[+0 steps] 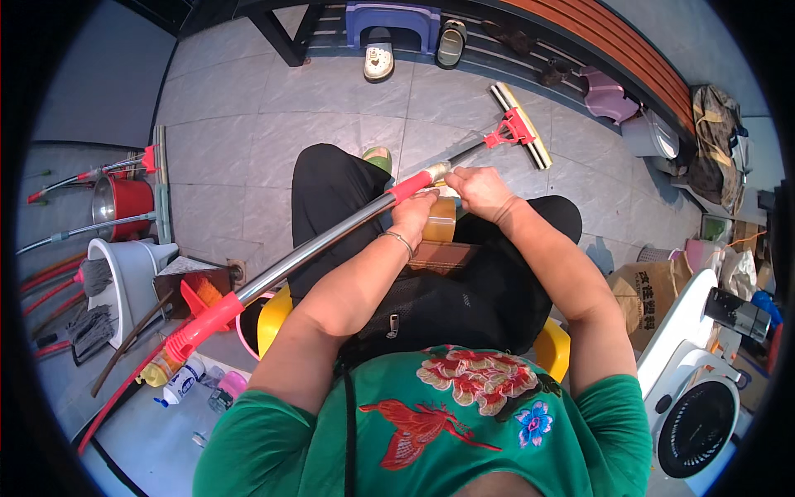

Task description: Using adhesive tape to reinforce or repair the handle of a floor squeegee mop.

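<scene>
A sponge mop with a steel pole [323, 250] lies slantwise across my lap. Its red-framed head [519, 126] points away to the right. My left hand [413, 214] holds the pole from beneath, at the red plastic sleeve [410, 186]. Tan tape [440, 169] wraps the joint just beyond that sleeve. Close to this joint, my right hand [484, 191] pinches its fingertips around what looks like a narrow strip of tape. A roll of brown packing tape [440, 220] sits between my hands, partly covered by my left fingers.
On the left stand a red bucket [127, 202], a white mop bucket [133, 267] and a dustpan [199, 279]. A slatted bench [627, 56] with slippers [379, 61] below crosses the far side. A paper sack [652, 289] and a fan [699, 428] stand right.
</scene>
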Action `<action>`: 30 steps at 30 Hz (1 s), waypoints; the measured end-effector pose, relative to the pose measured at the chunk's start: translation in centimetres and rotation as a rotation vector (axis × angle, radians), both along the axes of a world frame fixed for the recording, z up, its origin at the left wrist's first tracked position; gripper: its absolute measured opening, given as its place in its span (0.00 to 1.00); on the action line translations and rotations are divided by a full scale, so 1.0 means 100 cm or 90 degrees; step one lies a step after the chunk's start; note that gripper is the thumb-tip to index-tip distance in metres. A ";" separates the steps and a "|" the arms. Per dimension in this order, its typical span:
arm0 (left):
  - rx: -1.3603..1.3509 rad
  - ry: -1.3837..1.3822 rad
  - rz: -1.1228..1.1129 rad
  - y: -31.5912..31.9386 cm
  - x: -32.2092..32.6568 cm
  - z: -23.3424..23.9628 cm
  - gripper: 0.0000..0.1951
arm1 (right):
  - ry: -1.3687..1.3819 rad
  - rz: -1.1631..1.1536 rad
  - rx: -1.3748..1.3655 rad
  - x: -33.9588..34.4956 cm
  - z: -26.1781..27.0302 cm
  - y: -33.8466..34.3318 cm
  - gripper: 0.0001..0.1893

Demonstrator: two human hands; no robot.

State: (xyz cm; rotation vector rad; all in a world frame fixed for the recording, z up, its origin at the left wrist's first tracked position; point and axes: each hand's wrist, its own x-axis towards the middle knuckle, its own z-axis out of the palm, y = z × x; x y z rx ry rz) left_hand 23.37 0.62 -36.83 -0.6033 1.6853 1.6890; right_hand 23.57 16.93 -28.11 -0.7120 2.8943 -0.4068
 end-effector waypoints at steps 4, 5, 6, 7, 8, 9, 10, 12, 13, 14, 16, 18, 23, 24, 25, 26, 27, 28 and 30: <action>0.045 0.004 -0.022 -0.002 -0.001 0.000 0.10 | -0.002 0.012 0.021 0.000 -0.001 0.006 0.15; 0.043 0.004 -0.020 -0.002 -0.002 -0.001 0.10 | -0.007 0.011 0.034 0.000 -0.002 0.007 0.14; 0.043 0.003 -0.022 -0.002 -0.002 0.000 0.10 | -0.012 0.008 0.047 -0.001 -0.003 0.008 0.14; 0.041 -0.011 -0.036 -0.003 -0.003 0.001 0.11 | -0.012 0.007 0.047 0.001 -0.005 0.011 0.14; 0.038 -0.026 -0.050 -0.003 -0.003 0.002 0.11 | -0.013 0.009 0.052 0.003 -0.007 0.015 0.13; 0.038 -0.025 -0.051 -0.003 -0.004 0.002 0.11 | -0.012 0.012 0.056 0.003 -0.007 0.017 0.12; 0.037 -0.038 -0.055 -0.003 -0.005 0.002 0.10 | -0.011 0.011 0.056 0.002 -0.008 0.018 0.12; 0.036 -0.051 -0.062 -0.003 -0.007 0.000 0.10 | 0.007 0.044 0.059 -0.002 -0.008 0.015 0.09; 0.026 -0.038 -0.048 -0.002 -0.008 -0.003 0.10 | 0.006 0.040 0.059 -0.004 -0.007 0.010 0.09; 0.016 -0.024 -0.034 -0.002 -0.008 -0.005 0.10 | 0.014 0.053 0.085 -0.007 -0.007 0.003 0.09; 0.023 -0.064 -0.041 -0.005 -0.010 0.014 0.11 | 0.013 0.061 0.132 -0.011 -0.010 -0.002 0.07; -0.009 -0.043 -0.063 -0.006 -0.008 0.019 0.11 | 0.002 0.053 0.135 -0.006 -0.007 0.008 0.07; -0.014 -0.031 -0.058 -0.003 -0.008 0.027 0.10 | -0.029 0.057 0.239 0.009 -0.023 0.060 0.07; 0.009 -0.046 -0.034 -0.003 -0.010 0.029 0.10 | -0.028 0.008 0.242 0.012 -0.018 0.067 0.06; 0.010 -0.046 -0.034 -0.003 -0.011 0.032 0.10 | -0.027 -0.042 0.246 0.013 -0.015 0.071 0.05; 0.028 -0.066 -0.038 -0.002 -0.011 0.034 0.13 | -0.070 -0.080 0.254 0.010 -0.013 0.071 0.07; 0.048 -0.086 -0.042 -0.002 -0.012 0.035 0.19 | -0.069 -0.082 0.256 0.007 -0.006 0.067 0.07; 0.050 -0.085 -0.043 -0.004 -0.013 0.031 0.19 | -0.110 -0.097 0.264 0.005 0.002 0.064 0.07; 0.061 -0.095 -0.038 -0.009 -0.015 0.028 0.16 | -0.150 -0.113 0.273 0.006 0.007 0.063 0.08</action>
